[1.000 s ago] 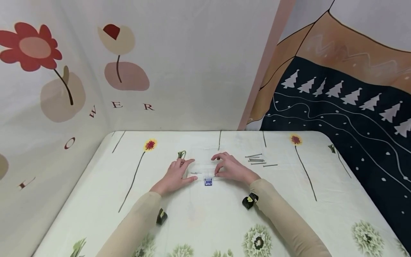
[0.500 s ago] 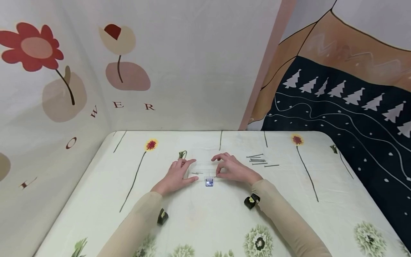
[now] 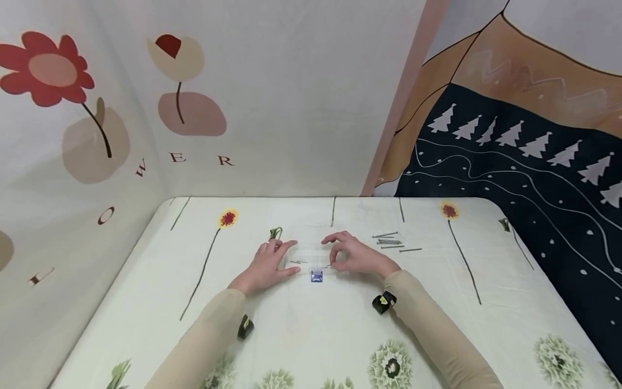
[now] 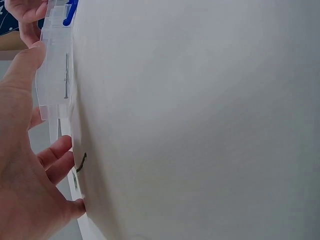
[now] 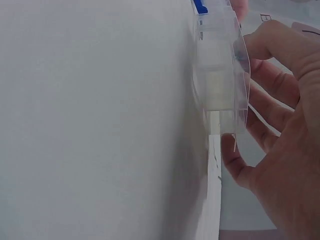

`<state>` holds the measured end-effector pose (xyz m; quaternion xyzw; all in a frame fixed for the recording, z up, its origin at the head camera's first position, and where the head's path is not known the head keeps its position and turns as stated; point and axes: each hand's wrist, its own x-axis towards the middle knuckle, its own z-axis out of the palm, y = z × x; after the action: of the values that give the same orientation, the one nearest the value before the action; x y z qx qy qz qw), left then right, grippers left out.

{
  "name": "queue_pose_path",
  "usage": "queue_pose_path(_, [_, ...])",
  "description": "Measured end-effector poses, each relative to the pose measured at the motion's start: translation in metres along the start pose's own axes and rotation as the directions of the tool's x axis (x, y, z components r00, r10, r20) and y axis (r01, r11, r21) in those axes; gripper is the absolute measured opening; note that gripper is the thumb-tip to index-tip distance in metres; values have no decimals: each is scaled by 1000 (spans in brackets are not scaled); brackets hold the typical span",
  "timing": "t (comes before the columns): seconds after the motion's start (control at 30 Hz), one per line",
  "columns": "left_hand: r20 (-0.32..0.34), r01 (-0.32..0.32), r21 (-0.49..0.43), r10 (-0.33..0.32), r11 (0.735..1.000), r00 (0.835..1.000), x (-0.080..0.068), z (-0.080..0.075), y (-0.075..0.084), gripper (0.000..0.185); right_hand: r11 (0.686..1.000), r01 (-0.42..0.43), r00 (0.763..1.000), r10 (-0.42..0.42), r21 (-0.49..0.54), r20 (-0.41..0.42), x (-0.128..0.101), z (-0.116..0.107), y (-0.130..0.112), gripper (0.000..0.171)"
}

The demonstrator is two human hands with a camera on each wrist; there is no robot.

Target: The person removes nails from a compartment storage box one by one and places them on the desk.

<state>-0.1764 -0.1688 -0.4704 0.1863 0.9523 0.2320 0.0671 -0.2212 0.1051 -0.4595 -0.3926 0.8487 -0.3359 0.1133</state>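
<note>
Head: left hand (image 3: 264,265) and right hand (image 3: 353,256) apart, flanking clear box (image 3: 311,254), fingers resting on it; loose nails (image 3: 392,242) beyond right hand, still out. Left wrist: one nail (image 4: 66,76) inside box. Right wrist: fingers (image 5: 270,80) curled round box end.

Both arms wear long, close-fitting sleeves of plain beige knit fabric, smooth and without pattern, ending at the wrists. The left beige sleeve (image 3: 204,337) runs in from the near left, the right beige sleeve (image 3: 432,329) from the near right. Below each cuff sits a small black wrist-mounted camera unit with a yellow-green marking: the left black wrist unit (image 3: 245,327) hangs on the inner side of the forearm, the right black wrist unit (image 3: 382,302) likewise, boxier and with a pale patch on top. The bare left hand (image 3: 266,266) and bare right hand (image 3: 355,257) carry no rings, gloves or watch; nails are short.
</note>
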Motion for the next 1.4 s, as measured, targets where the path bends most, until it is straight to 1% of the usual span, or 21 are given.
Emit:
queue_pose_path(0.4, [-12,-1,6,1,1000,1000,-1,2,0,71,998,-18,998,22,57,-64,-5,-1,5,13])
queue_pose_path(0.63, [-10,-12,5,12,1000,1000,-1,1,0,71,994,12,992,2,110,-124,-9,-2,7,15])
queue_pose_path(0.77, [-6,-10,12,10,1000,1000,-1,1,0,71,994,17,989,0,110,-149,-11,-5,7,14])
queue_pose_path(0.9, [-7,-14,12,14,1000,1000,-1,0,0,71,992,-13,986,34,128,-164,-13,-7,9,14])
queue_pose_path(1.17, [-11,-11,7,11,1000,1000,-1,-1,0,71,971,-80,981,116,227,-152,-19,-13,10,8])
queue_pose_path(1.33, [-12,-17,4,17,1000,1000,-1,0,0,71,968,-111,978,146,223,-148,-25,-18,12,1])
queue_pose_path(1.4, [-12,-18,5,18,1000,1000,-1,0,0,71,969,-121,977,155,215,-150,-28,-21,13,5])
